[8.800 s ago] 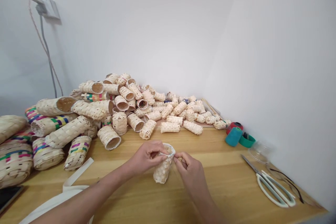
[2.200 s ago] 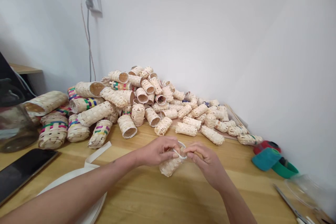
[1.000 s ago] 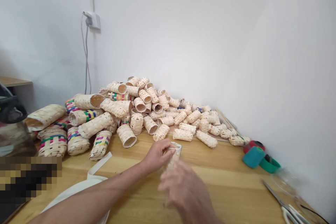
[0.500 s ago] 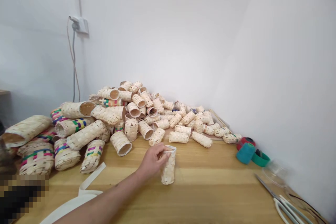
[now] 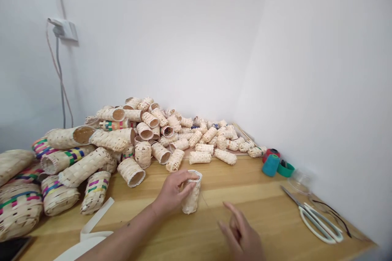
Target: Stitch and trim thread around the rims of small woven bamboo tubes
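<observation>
Pinched at its rim by my left hand [image 5: 175, 191], a small woven bamboo cylinder [image 5: 192, 199] stands upright on the wooden table, its open end up. My right hand [image 5: 240, 232] is in the lower middle, to the right of the cylinder and apart from it, slightly blurred. Its index finger and thumb point toward the cylinder, the other fingers curled. A faint thin thread runs from the cylinder toward that hand; whether the fingers grip it cannot be made out.
A large pile of woven cylinders [image 5: 150, 119] lies against the wall. White-handled scissors [image 5: 320, 222], a teal thread spool [image 5: 271, 165], a green tape roll [image 5: 286, 169] and a clear container [image 5: 301, 181] sit at right. A white strip [image 5: 92, 228] lies left, near a dark phone [image 5: 14, 248].
My right hand has come into view at the lower middle. The view has turned right, so the pile and tools appear farther left. My left hand still holds the cylinder.
</observation>
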A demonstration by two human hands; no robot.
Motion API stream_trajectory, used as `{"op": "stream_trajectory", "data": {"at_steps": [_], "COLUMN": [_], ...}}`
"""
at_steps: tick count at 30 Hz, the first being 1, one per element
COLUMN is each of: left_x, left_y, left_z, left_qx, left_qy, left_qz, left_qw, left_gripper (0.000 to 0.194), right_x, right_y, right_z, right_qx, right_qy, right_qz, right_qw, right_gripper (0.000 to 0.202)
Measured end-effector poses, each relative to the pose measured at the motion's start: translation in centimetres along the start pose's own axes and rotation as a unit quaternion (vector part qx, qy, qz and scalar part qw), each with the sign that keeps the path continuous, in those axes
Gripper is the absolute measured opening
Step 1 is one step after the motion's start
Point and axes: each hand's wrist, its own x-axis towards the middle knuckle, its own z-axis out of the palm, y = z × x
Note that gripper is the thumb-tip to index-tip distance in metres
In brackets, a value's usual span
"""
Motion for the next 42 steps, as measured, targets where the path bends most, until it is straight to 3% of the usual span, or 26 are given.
{"op": "stream_trajectory", "data": {"at_steps": [2, 6, 11, 15, 19, 22, 24, 28, 30, 37, 42], "left_x": [-0.1, -0.2, -0.3, -0.2, -0.1, -0.1, -0.1, 0.0, 0.1, 0.1, 0.1], "left_y": [0.2, 0.3, 0.1, 0.1, 0.1, 0.0, 0.0, 0.0, 0.0, 0.0, -0.2], "left_z": [0.0, 0.1, 0.3, 0.3, 0.2, 0.2, 0.3, 0.2, 0.2, 0.1, 0.1], "left_qx": [0.007, 0.029, 0.049, 0.056, 0.051, 0.036, 0.024, 0.001, -0.015, -0.029, -0.028], "left_qy": [-0.001, 0.001, 0.012, 0.008, 0.008, 0.007, 0.004, 0.011, 0.014, 0.016, 0.019], "left_qz": [0.013, 0.039, 0.026, 0.027, 0.021, 0.033, 0.045, 0.026, 0.013, -0.002, -0.002], "left_qw": [1.0, 0.999, 0.998, 0.998, 0.998, 0.999, 0.999, 1.0, 1.0, 0.999, 0.999], "left_gripper": [0.019, 0.019, 0.021, 0.023, 0.024, 0.025, 0.025, 0.026, 0.026, 0.025, 0.025], "right_x": [2.8, 6.5, 7.3, 7.6, 7.8, 7.6, 7.5, 7.7, 7.6, 6.0, 4.2], "right_y": [-1.7, -4.8, -6.2, -6.5, -6.9, -7.2, -7.0, -4.9, -3.6, -1.8, -3.0], "right_z": [0.5, 1.4, 2.1, 1.2, -1.0, -2.5, -3.0, -2.7, -2.2, -1.2, -0.1], "right_qx": [0.054, 0.069, 0.088, 0.115, 0.188, 0.323, 0.382, 0.353, 0.328, 0.247, 0.128], "right_qy": [0.019, 0.018, 0.029, 0.026, -0.077, -0.2, -0.226, -0.072, -0.024, -0.03, -0.111], "right_qz": [0.044, 0.013, 0.002, -0.002, 0.029, 0.089, 0.117, 0.161, 0.175, 0.143, 0.037], "right_qw": [0.997, 0.997, 0.996, 0.993, 0.979, 0.92, 0.888, 0.919, 0.928, 0.958, 0.985], "right_gripper": [0.04, 0.035, 0.024, 0.019, 0.019, 0.022, 0.026, 0.041, 0.049, 0.038, 0.023]}}
